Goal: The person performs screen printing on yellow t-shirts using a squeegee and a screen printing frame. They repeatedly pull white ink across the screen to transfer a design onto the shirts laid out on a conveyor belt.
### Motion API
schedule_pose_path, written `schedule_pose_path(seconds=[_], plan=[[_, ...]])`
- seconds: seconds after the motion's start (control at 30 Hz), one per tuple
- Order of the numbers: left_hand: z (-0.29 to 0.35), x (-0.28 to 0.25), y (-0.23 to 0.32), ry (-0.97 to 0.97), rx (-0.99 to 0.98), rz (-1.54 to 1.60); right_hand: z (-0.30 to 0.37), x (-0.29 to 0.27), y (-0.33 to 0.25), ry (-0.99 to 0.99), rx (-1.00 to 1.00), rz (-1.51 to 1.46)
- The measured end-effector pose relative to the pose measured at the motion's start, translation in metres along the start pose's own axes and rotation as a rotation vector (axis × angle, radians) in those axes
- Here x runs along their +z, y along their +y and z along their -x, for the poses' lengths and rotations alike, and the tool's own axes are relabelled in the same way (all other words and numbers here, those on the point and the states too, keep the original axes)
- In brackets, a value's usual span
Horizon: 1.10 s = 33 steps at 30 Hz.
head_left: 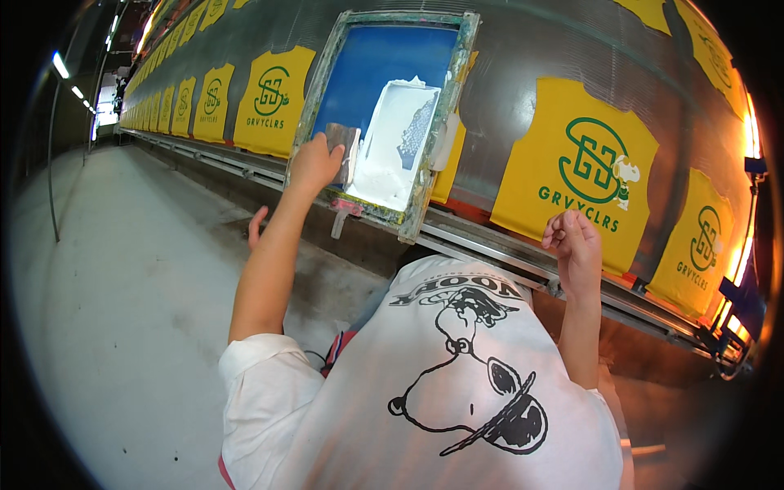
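Note:
My left hand point(317, 166) grips a squeegee point(351, 145) with a flat greyish blade, at the near left part of a printing screen point(337, 69). The screen has a stained frame and blue mesh, with a thick patch of white ink point(384, 155) spread over its right side. My right hand point(576, 237) hangs with curled fingers above the near edge of a yellow shirt panel point(523, 171), and nothing shows in it. That panel carries a green printed emblem with a small white figure at its right. Fingertips point(258, 227) show behind my left forearm; whose they are I cannot tell.
More yellow panels point(272, 102) with green prints lie in a row along the long grey table point(498, 122). A metal rail point(465, 245) runs along its near edge. A glowing orange lamp point(739, 278) stands at the far right. Pale floor point(155, 286) stretches away at left.

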<state>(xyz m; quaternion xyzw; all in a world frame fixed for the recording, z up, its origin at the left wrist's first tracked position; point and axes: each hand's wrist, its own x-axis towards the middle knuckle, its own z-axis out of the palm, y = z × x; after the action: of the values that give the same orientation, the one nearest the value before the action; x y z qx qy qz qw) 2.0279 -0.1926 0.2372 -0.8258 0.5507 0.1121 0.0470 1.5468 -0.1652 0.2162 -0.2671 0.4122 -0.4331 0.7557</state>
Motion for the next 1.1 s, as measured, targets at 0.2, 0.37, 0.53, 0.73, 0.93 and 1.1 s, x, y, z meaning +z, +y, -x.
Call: schedule_pose_path(seconds=[0.2, 0.37, 0.53, 0.73, 0.93, 1.1], plan=[[0.008, 0.030, 0.040, -0.016, -0.072, 0.194, -0.011, 0.014, 0.006, 0.058, -0.021, -0.020], [-0.026, 0.022, 0.053, -0.042, 0.203, 0.449, -0.022, 0.051, 0.024, 0.115, -0.026, -0.007], [-0.092, -0.019, 0.076, -0.146, 0.515, 0.463, -0.031, 0.104, 0.047, 0.204, -0.070, 0.036], [-0.161, -0.017, 0.094, -0.028, 0.903, 0.180, -0.027, 0.167, 0.068, 0.273, -0.161, 0.079], [-0.166, 0.015, 0.086, 0.088, 1.061, 0.052, -0.005, 0.187, 0.087, 0.312, -0.174, 0.042], [-0.112, 0.046, 0.055, 0.156, 1.063, 0.159, 0.010, 0.183, 0.099, 0.274, -0.170, 0.008]])
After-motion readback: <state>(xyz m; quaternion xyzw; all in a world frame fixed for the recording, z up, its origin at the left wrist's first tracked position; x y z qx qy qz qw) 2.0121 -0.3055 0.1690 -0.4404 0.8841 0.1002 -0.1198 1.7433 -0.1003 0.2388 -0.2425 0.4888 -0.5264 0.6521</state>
